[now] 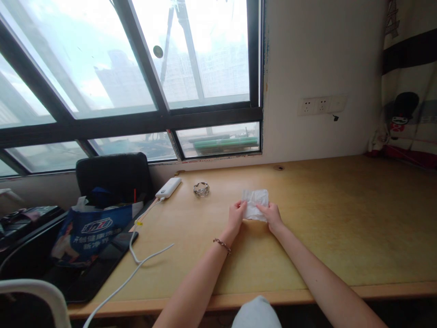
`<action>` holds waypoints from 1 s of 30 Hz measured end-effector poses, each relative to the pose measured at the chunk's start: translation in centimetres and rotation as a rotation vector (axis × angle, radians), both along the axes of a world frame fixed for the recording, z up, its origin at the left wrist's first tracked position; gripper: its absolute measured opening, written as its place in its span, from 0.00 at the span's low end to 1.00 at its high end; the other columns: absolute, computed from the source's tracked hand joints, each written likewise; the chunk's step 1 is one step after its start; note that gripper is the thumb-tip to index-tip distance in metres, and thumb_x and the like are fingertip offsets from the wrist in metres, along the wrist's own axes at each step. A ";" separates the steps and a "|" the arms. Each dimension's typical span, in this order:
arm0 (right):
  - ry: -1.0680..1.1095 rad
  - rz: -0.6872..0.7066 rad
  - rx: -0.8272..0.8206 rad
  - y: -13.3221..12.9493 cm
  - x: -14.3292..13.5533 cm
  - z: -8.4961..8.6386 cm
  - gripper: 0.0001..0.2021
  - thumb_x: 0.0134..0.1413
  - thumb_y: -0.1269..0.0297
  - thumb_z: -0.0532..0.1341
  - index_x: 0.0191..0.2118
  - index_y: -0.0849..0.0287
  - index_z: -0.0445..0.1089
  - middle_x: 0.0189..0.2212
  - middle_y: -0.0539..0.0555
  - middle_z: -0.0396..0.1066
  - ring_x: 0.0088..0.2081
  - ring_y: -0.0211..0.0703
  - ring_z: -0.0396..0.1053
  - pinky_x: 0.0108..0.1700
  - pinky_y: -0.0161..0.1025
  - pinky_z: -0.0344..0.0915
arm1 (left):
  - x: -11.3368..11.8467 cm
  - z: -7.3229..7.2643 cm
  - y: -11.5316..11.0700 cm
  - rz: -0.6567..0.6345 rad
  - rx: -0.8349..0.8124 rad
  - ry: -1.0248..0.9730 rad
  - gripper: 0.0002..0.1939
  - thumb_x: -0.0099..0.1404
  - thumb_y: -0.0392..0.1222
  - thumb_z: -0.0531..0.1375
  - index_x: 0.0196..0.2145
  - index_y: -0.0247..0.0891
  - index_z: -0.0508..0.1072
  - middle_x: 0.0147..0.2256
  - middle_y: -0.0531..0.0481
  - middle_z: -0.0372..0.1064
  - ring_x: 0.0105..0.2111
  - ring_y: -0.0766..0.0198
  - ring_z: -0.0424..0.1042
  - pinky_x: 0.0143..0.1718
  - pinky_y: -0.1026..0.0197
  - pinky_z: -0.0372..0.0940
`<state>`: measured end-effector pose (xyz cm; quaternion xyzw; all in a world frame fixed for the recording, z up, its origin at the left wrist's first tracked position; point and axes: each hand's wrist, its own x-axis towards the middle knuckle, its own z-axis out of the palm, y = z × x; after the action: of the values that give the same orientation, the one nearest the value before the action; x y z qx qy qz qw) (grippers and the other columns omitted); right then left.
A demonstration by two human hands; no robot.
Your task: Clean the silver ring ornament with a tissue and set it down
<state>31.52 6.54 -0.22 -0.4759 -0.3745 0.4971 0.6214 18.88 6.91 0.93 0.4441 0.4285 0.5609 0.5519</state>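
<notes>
A folded white tissue (pixel 255 204), roughly square and creased, is held up above the table between both hands. My left hand (pixel 237 215) pinches its left edge, with the thumb at the front. On the opposite side my right hand (pixel 272 216) grips the lower right edge, the thumb lying across its face. Fingers behind the tissue are hidden. Left of the hands, a silvery openwork metal ring (pixel 201 189) sits on the wooden table (pixel 341 228), apart from both hands.
A white power bank (pixel 169 187) lies near the table's left edge, with a white cable (pixel 150 257) trailing forward from it. Beyond that edge are a blue printed bag (pixel 92 232) and a black chair (pixel 114 175). Wall sockets (pixel 322 105) and a patterned curtain (pixel 409 86) are at right.
</notes>
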 end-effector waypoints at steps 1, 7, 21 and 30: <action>-0.011 -0.019 -0.001 0.2 0.1 -0.2 0.15 0.29 0.60 0.66 0.26 0.67 0.70 0.19 0.53 0.70 0.22 0.43 0.68 0.22 0.35 0.64 | 0.0 0.0 0.0 -0.006 0.003 0.021 0.14 0.49 0.47 0.60 0.27 0.31 0.72 0.20 0.51 0.68 0.18 0.67 0.64 0.19 0.66 0.59; -0.026 -0.097 -0.002 0.9 0.4 -1.1 0.13 0.30 0.60 0.65 0.24 0.66 0.70 0.19 0.53 0.70 0.22 0.43 0.68 0.20 0.35 0.65 | -1.9 0.4 1.1 0.070 0.145 0.331 0.16 0.55 0.49 0.54 0.27 0.32 0.72 0.19 0.49 0.66 0.17 0.66 0.64 0.18 0.66 0.60; -0.037 0.041 -0.057 0.5 -0.3 -1.1 0.12 0.39 0.58 0.59 0.27 0.62 0.68 0.23 0.55 0.72 0.24 0.44 0.69 0.22 0.34 0.63 | -11.9 -0.4 5.2 0.666 0.145 1.525 0.26 0.60 0.38 0.49 0.55 0.29 0.52 0.56 0.34 0.46 0.48 0.45 0.57 0.45 0.48 0.56; -0.049 0.046 -0.097 0.3 -0.4 -0.6 0.14 0.41 0.54 0.58 0.25 0.62 0.66 0.19 0.53 0.70 0.22 0.42 0.68 0.20 0.32 0.60 | -12.3 -0.2 4.6 0.702 0.156 1.618 0.15 0.60 0.42 0.51 0.42 0.31 0.64 0.41 0.39 0.57 0.32 0.59 0.66 0.30 0.60 0.62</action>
<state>31.08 6.85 -0.81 -0.5088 -0.3758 0.5170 0.5767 6.55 11.49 0.71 0.5838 0.7599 0.2395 -0.1563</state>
